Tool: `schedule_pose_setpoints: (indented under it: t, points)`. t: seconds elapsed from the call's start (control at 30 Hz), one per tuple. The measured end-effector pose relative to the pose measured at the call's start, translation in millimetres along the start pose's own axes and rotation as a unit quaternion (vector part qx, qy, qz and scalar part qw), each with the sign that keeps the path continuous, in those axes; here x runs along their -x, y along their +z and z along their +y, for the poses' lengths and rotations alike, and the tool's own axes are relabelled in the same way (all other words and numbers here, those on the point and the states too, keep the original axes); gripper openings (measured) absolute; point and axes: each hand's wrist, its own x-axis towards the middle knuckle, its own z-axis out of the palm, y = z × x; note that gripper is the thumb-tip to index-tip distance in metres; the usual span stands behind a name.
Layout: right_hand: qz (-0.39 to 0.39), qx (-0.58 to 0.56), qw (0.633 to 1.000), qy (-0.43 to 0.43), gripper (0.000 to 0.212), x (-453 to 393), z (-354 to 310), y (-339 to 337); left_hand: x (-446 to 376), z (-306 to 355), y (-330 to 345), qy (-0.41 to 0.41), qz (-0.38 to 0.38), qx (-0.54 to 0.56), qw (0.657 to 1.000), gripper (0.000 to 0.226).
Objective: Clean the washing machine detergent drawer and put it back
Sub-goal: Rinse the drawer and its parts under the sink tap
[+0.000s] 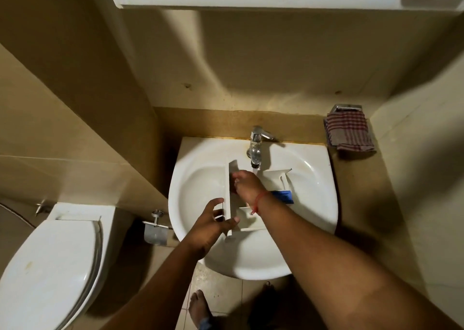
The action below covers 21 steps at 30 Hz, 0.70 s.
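Drawer (253, 204) lies in the sink (200, 179), long axis running from your left hand (213, 224), which grips its front panel, out past your right hand (244, 184), fingers curled inside under the tap (256, 151).

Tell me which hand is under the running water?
The right hand, wearing the red wrist thread, sits under the chrome tap; the left hand holds the white plastic drawer's front.
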Motion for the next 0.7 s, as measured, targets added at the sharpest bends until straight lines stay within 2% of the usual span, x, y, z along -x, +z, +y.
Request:
schedule_pose_setpoints:
  t: [0.03, 0.1, 0.13, 0.2, 0.27, 0.33, 0.4, 0.5, 0.6, 0.67, 0.7]
  points:
    - [-0.002, 0.151, 0.987, -0.062, 0.03, 2, -2, 2, 0, 1, 1, 0.002, 0.0, -0.003, 1.0, 0.058]
    - [-0.035, 0.336, 0.933, -0.123, 0.023, 5, -5, -9, 1, 1, 2, 0.003, 0.003, -0.003, 1.0, 0.059]
    - [-0.066, 0.401, 0.906, -0.115, 0.025, 4, -2, -19, 2, 0, 2, 0.003, 0.006, -0.001, 1.0, 0.059]
    - [-0.136, 0.527, 0.839, -0.029, 0.046, 4, 8, -43, 2, -1, 3, 0.002, 0.011, 0.0, 1.0, 0.06]
    - [-0.133, 0.605, 0.784, 0.027, 0.058, 6, 17, -57, 1, -1, 3, 0.0, 0.013, 0.0, 1.0, 0.061]
    - [-0.127, 0.607, 0.784, 0.011, 0.044, 6, 17, -48, 0, 0, 4, -0.008, 0.009, -0.009, 1.0, 0.063]
    - [-0.145, 0.562, 0.814, -0.029, 0.031, 4, 12, -28, -2, 7, 5, -0.023, 0.002, -0.022, 0.999, 0.065]
    - [-0.173, 0.514, 0.839, -0.045, 0.028, 6, 9, -21, -6, 16, 8, -0.045, -0.006, -0.05, 0.998, 0.073]
    - [-0.161, 0.546, 0.822, 0.01, 0.037, 8, 6, -51, -8, 19, 9, -0.057, -0.004, -0.061, 0.996, 0.083]
    - [-0.157, 0.577, 0.799, 0.067, 0.026, 13, -1, -60, -8, 20, 10, -0.065, -0.004, -0.057, 0.996, 0.087]
    - [-0.156, 0.568, 0.804, 0.082, 0.021, 12, -4, -59, -8, 20, 11, -0.068, -0.005, -0.054, 0.996, 0.088]
